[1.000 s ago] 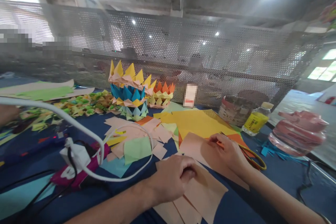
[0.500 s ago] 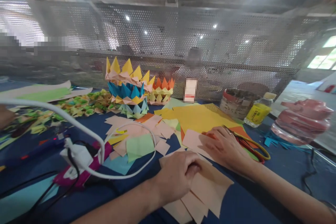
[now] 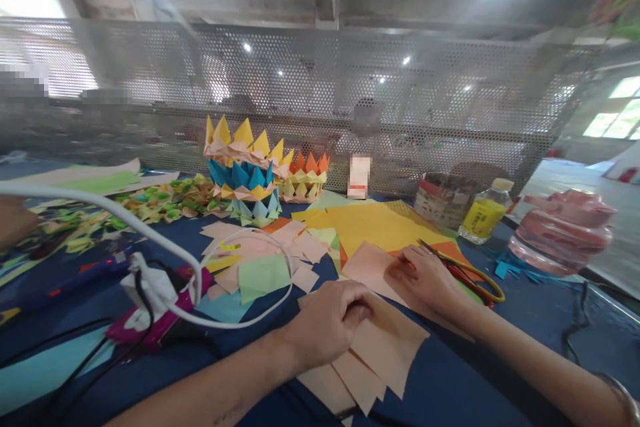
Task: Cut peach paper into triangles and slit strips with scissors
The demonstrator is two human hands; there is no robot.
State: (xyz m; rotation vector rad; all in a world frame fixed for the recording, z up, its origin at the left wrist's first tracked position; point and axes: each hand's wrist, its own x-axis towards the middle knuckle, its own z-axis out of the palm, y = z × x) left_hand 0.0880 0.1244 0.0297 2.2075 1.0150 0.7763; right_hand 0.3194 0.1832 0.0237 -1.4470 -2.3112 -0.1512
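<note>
My left hand (image 3: 327,320) lies closed over a fanned stack of peach-pink paper pieces (image 3: 385,350), thumb and fingers curled together on it. To its right, my right hand (image 3: 427,280) bends its fingers down onto a larger pink paper sheet (image 3: 367,260), which reaches back under the palm. Its fingertips are partly hidden. Close beyond that hand, scissors (image 3: 493,292) with yellow and red handles lie on orange and yellow paper (image 3: 370,223).
Folded paper crowns (image 3: 245,177) stand behind loose pink and green squares (image 3: 265,277). A white cable (image 3: 150,230) loops above a purple power strip (image 3: 145,327) at left. A yellow-labelled bottle (image 3: 483,217) and pink jug (image 3: 563,233) stand at right. Another person's hand (image 3: 15,220) shows far left.
The view has tilted slightly. Around my right hand, more of the pink sheet shows, and the orange paper by the fingertips is covered. My left hand stays on the stack.
</note>
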